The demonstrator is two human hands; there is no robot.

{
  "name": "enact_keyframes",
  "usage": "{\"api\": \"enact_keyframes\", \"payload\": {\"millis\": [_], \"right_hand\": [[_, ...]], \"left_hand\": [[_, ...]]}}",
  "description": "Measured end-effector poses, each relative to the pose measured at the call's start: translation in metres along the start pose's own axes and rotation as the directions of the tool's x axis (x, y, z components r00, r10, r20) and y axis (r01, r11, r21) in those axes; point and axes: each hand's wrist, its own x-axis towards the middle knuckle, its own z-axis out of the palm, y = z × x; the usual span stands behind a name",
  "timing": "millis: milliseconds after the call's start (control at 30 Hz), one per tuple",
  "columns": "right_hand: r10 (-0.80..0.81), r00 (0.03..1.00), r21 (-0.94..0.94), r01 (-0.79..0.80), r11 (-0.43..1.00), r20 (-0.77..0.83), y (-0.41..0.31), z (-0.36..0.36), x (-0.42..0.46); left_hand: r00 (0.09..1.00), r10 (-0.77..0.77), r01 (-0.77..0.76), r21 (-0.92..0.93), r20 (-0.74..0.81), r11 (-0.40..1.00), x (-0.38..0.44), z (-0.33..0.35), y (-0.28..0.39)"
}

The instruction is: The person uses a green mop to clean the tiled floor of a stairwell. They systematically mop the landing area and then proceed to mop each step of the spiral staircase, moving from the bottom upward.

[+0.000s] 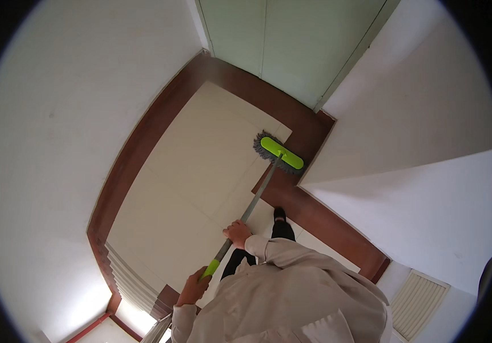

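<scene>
A flat mop with a lime-green head [282,153] and grey fringed strands lies on the floor, partly over the red-brown border by the wall corner. Its grey pole [258,198] slants down toward me. My left hand [194,286] is closed round the lime-green grip at the pole's end. Farther up, my right hand [237,234] grips the grey part of the pole. Both sleeves are light beige. One dark shoe [279,213] shows on the floor right of the pole.
Cream floor tiles [177,171] have a red-brown border [130,158] along the walls. Pale green double doors [280,47] stand at the top. A white wall corner [336,171] juts in at right, with a louvred vent [419,302] below it. Grey-beige folded slats [132,281] stand at lower left.
</scene>
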Motion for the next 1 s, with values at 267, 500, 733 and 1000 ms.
{"api": "enact_keyframes", "payload": {"millis": [267,500,733,1000], "right_hand": [[0.072,0.997,-0.112,-0.072,0.991,0.004,0.098,-0.055,0.017],[0.289,0.956,-0.207,-0.293,0.933,-0.047,0.257,-0.134,0.012],[0.285,0.959,-0.202,-0.279,0.939,-0.003,0.232,-0.158,0.024],[-0.239,0.967,0.025,0.238,0.971,0.084,0.107,-0.078,0.021]], "left_hand": [[0.995,0.096,-0.094,-0.088,0.018,0.992,0.074,0.037,0.067],[0.966,0.222,-0.211,-0.093,0.130,0.973,0.176,0.120,0.184],[0.986,0.157,-0.148,-0.150,0.053,0.978,0.160,0.102,0.185],[0.969,-0.237,0.169,-0.524,-0.066,0.835,0.019,0.062,0.105]]}}
